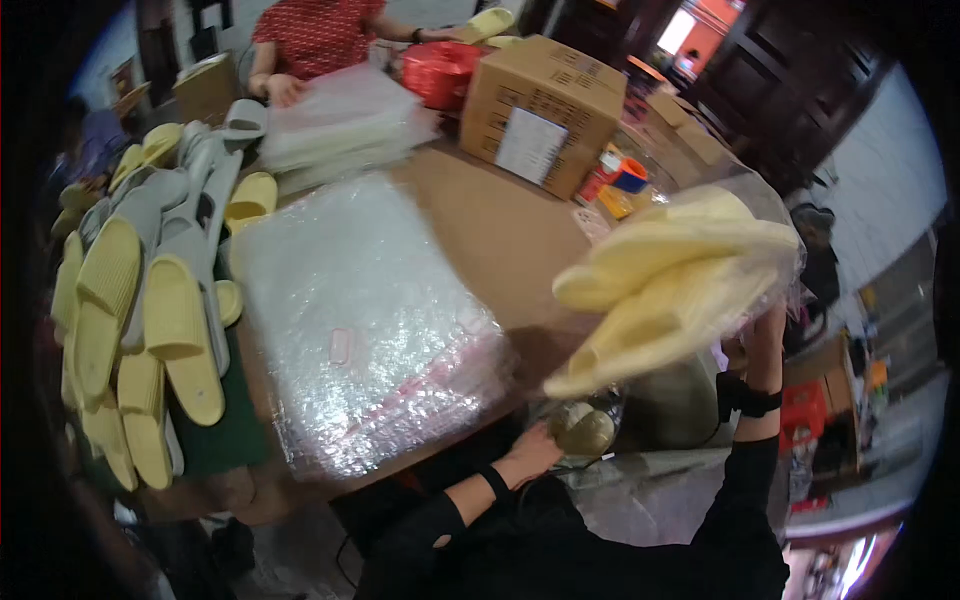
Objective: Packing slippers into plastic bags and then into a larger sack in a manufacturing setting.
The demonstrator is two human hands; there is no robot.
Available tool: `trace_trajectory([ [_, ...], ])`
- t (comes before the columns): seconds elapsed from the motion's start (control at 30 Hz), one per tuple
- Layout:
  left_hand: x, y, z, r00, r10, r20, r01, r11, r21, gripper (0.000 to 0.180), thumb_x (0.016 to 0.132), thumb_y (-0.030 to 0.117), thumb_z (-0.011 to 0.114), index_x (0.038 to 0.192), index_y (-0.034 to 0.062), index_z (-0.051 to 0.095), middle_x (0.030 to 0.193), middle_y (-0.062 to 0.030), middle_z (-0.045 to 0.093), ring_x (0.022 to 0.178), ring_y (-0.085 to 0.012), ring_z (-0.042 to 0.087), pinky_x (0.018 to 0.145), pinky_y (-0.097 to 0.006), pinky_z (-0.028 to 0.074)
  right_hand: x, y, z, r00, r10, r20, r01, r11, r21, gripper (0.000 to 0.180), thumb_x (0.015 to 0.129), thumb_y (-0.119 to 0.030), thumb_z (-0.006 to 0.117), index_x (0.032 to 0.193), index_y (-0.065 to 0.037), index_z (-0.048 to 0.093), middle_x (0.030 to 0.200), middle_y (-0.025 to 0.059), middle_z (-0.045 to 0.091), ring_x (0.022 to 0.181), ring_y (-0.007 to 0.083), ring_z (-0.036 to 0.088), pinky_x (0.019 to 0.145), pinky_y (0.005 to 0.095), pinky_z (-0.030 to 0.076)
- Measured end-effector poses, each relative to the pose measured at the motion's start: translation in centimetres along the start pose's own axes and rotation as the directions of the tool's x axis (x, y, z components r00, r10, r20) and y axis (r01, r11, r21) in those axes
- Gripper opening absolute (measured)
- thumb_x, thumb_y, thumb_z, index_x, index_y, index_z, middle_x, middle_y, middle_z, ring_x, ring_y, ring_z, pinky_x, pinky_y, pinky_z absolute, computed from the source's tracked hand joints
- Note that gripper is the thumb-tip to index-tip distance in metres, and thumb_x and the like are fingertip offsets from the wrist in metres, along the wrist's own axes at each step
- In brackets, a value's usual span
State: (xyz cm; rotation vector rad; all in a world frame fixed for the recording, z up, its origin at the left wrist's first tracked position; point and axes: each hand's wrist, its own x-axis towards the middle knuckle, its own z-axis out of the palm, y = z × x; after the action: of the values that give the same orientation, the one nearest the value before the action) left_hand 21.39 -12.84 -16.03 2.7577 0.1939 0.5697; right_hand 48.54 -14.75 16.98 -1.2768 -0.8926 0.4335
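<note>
My right hand [768, 325] is raised at the right, closed on a clear plastic bag [785, 235]. Inside the bag is a pair of pale yellow slippers [670, 290], tilted and blurred by motion; the bag hides most of my fingers. Low beside the table's near edge is my left hand [535, 455]. It is close to another clear bag with pale slippers [583, 430] in it. Its fingers are too blurred to show whether they grip that bag. On the table lies a broad stack of clear plastic bags [370, 310] with pinkish edges.
Yellow and grey slippers [183, 335] are heaped along the left side. A cardboard box [545, 105] stands at the back, near a red roll [440, 72] and an orange-and-blue tape dispenser [628, 175]. Across the table, a person in red [320, 40] touches more plastic bags [345, 120].
</note>
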Motion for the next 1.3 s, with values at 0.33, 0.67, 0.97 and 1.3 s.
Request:
trace_trajectory([
  [0.33,1.1,2.8,-9.0,0.959,0.212,0.191,-0.232,0.969,0.089,0.011,0.077,0.017,0.055,0.081,0.0153,0.065,0.076,-0.0030,0.062,0.077,-0.0221,0.060,0.080,-0.038,0.039,-11.4,3.2,-12.6,0.916,-0.114,-0.386,-0.174,0.751,-0.637,0.020,0.085,-0.005,0.049,0.097,0.000,0.065,0.071,0.0013,0.058,0.058,0.0108,0.053,0.051,0.0253,0.042],
  [0.67,3.5,2.5,-12.6,0.983,0.186,0.004,-0.185,0.978,0.095,0.016,0.077,0.015,0.053,0.090,0.0177,0.062,0.071,-0.0003,0.055,0.072,-0.0192,0.058,0.065,-0.033,0.042,-18.6,9.3,-12.3,0.907,0.403,0.124,0.175,-0.092,-0.980,0.014,0.077,-0.010,0.053,0.082,-0.002,0.064,0.076,0.0191,0.065,0.073,0.0319,0.064,0.063,0.0418,0.051],
  [0.97,4.2,3.6,-12.6,0.951,0.302,-0.065,-0.300,0.953,0.047,0.010,0.074,0.016,0.055,0.084,0.0151,0.058,0.076,0.0009,0.057,0.075,-0.0167,0.058,0.065,-0.030,0.044,-18.0,16.7,-11.9,0.672,0.733,0.111,0.373,-0.205,-0.905,0.022,0.076,-0.025,0.057,0.085,-0.008,0.068,0.084,0.0157,0.067,0.080,0.0319,0.066,0.068,0.0412,0.052],
  [1.3,2.6,3.4,-9.9,0.989,0.147,-0.011,-0.147,0.989,0.008,0.022,0.076,0.014,0.051,0.096,0.0081,0.060,0.086,-0.0053,0.061,0.088,-0.0212,0.058,0.083,-0.034,0.043,-16.2,24.9,-13.7,0.443,0.896,-0.007,0.179,-0.096,-0.979,0.034,0.077,-0.030,0.056,0.098,-0.006,0.068,0.106,0.0167,0.064,0.098,0.0343,0.061,0.081,0.0433,0.047],
])
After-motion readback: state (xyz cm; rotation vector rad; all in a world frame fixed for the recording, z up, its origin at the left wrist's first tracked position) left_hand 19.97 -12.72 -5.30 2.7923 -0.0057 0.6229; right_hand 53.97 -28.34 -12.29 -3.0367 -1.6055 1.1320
